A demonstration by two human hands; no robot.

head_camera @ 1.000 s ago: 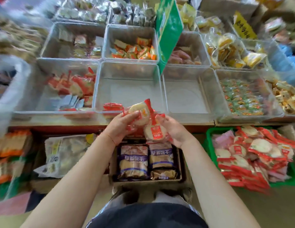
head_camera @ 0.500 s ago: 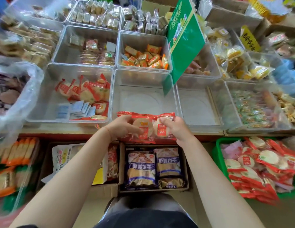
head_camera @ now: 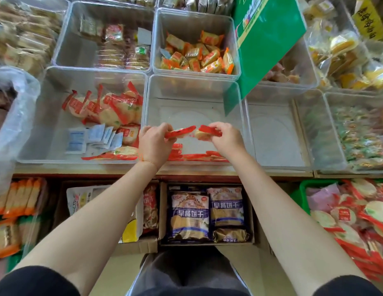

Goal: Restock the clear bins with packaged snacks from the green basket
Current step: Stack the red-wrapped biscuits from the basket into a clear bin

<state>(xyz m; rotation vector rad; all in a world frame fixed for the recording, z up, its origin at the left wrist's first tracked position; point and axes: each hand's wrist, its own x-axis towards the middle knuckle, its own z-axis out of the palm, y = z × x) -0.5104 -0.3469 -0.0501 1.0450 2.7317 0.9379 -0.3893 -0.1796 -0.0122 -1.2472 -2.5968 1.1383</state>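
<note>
Snack packets: left hand (head_camera: pixel 155 144) pinches one (head_camera: pixel 179 132), right hand (head_camera: pixel 225 137) another (head_camera: pixel 207 132), both over near-middle clear bin (head_camera: pixel 194 86) | step: placing | next: release, then reach right to green basket (head_camera: pixel 301 195).

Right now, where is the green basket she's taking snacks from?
In the head view, the green basket sits low at the right edge, below the shelf of clear bins, right of the cardboard box of biscuit bags.

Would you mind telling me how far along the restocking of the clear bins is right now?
Early on. A few red snack packs already lie along the near edge of the middle clear bin. The left hand and right hand each hold a pack over it. The green basket is still heaped, and the neighbouring bin looks empty.
</note>
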